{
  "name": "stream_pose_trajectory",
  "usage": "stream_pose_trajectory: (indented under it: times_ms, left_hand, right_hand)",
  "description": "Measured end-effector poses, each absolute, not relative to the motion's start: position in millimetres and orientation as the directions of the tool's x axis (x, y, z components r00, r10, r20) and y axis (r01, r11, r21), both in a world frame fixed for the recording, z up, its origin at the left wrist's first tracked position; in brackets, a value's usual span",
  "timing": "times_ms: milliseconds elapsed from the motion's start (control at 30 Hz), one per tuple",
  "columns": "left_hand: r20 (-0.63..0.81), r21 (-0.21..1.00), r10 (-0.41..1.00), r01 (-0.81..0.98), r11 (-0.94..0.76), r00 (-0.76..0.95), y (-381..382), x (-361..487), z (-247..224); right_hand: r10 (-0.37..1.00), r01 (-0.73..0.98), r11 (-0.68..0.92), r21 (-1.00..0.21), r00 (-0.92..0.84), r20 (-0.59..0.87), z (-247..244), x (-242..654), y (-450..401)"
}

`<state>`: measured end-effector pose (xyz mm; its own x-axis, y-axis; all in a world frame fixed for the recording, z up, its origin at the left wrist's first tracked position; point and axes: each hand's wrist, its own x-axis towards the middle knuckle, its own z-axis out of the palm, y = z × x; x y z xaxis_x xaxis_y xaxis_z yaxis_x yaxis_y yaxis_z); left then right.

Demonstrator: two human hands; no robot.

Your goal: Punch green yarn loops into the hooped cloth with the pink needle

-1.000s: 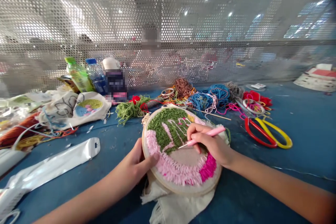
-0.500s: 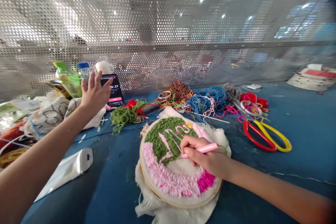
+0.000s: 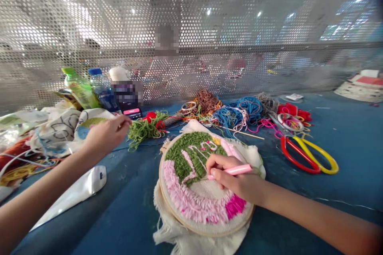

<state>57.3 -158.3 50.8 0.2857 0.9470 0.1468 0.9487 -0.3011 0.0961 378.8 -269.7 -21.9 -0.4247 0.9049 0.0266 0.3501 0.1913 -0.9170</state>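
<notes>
Gripping a pink-handled punch needle [image 3: 235, 169] like a pen, the fingers [image 3: 215, 163] of the right hand [image 3: 236, 181] curl closed around the handle, its tip hidden beneath them. The hand rests on the stretched fabric, apparently to steady the needle among the green loops [image 3: 191, 155] and pink loops [image 3: 191, 203] of an embroidery hoop [image 3: 160, 185]. The hoop lies flat on a blue table [image 3: 344, 147], directly in front of the person, with its loose cloth edges [image 3: 163, 227] spread beneath it. Left of the hoop, the left hand [image 3: 107, 135] stretches out, its fingertips [image 3: 128, 120] pinched narrowly near a bundle of green yarn [image 3: 145, 131]; whether they hold a strand is hard to tell from this view. Behind the hoop lie loose skeins of blue yarn [image 3: 230, 117] and brown yarn [image 3: 207, 101], seemingly spread out for easy picking. To the right of the hoop sit red-and-yellow scissors [image 3: 308, 155], their handles facing the person, while a white pouch [image 3: 89, 187] lies to its left.
</notes>
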Motion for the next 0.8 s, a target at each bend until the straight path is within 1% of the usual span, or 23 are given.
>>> stream_pose_trajectory:
  times_ms: [33,100,133,200,233,267,333,433,467,533,600,633,700,800]
  left_hand:
    - [0.037,0.132,0.945,0.936,-0.327,0.325,-169.5,60.5,47.6]
    - [-0.172,0.217,0.893,0.9,-0.377,0.416,-194.6,69.5,38.4]
    - [-0.237,0.255,0.862,0.885,-0.391,0.449,-207.7,75.1,33.4]
    - [-0.281,0.326,0.821,0.854,-0.406,0.497,-231.9,86.7,24.4]
    - [-0.289,0.387,0.809,0.836,-0.39,0.511,-242.2,92.0,20.8]
    - [-0.28,0.427,0.81,0.823,-0.375,0.514,-250.8,96.5,17.8]
    - [-0.261,0.458,0.835,0.824,-0.334,0.484,-262.7,102.1,12.9]
    - [-0.224,0.441,0.879,0.848,-0.294,0.421,-268.4,102.4,7.5]
    - [-0.191,0.413,0.897,0.861,-0.296,0.4,-266.9,100.7,6.7]
    - [-0.071,0.295,0.936,0.904,-0.31,0.344,-257.7,95.3,8.0]
    - [0.097,0.139,0.957,0.948,-0.285,0.274,-239.0,86.9,15.0]
    - [0.164,0.107,0.958,0.961,-0.255,0.236,-226.2,81.5,20.6]
    - [0.276,0.09,0.945,0.974,-0.206,0.175,-195.1,68.3,33.6]
    - [0.357,0.147,0.929,0.977,-0.156,0.095,-143.8,46.8,48.1]
  right_hand:
    - [0.905,0.345,0.186,-0.92,-0.425,0.024,-22.1,378.7,-269.6]
    - [0.908,0.339,0.163,-0.926,-0.419,0.006,-22.1,378.3,-269.7]
    - [0.911,0.337,0.151,-0.929,-0.412,-0.002,-22.2,378.2,-269.8]
    - [0.915,0.333,0.144,-0.932,-0.403,-0.002,-22.7,378.2,-270.2]
    - [0.916,0.332,0.151,-0.931,-0.402,0.005,-23.3,378.4,-270.4]
    - [0.915,0.332,0.161,-0.929,-0.404,0.015,-24.1,378.6,-270.6]
    - [0.913,0.333,0.174,-0.927,-0.407,0.025,-26.0,379.3,-270.8]
    - [0.914,0.342,0.172,-0.924,-0.405,0.02,-27.1,379.7,-271.1]
    - [0.916,0.352,0.173,-0.92,-0.401,0.019,-26.5,379.6,-271.2]
    - [0.92,0.372,0.181,-0.91,-0.391,0.023,-24.1,378.9,-271.2]
    - [0.921,0.383,0.187,-0.905,-0.388,0.026,-21.0,377.8,-271.0]
    - [0.921,0.381,0.187,-0.905,-0.389,0.027,-19.8,377.4,-270.7]
    - [0.919,0.363,0.184,-0.914,-0.393,0.029,-18.8,376.8,-270.2]
    - [0.917,0.345,0.187,-0.92,-0.397,0.037,-20.9,377.3,-269.6]
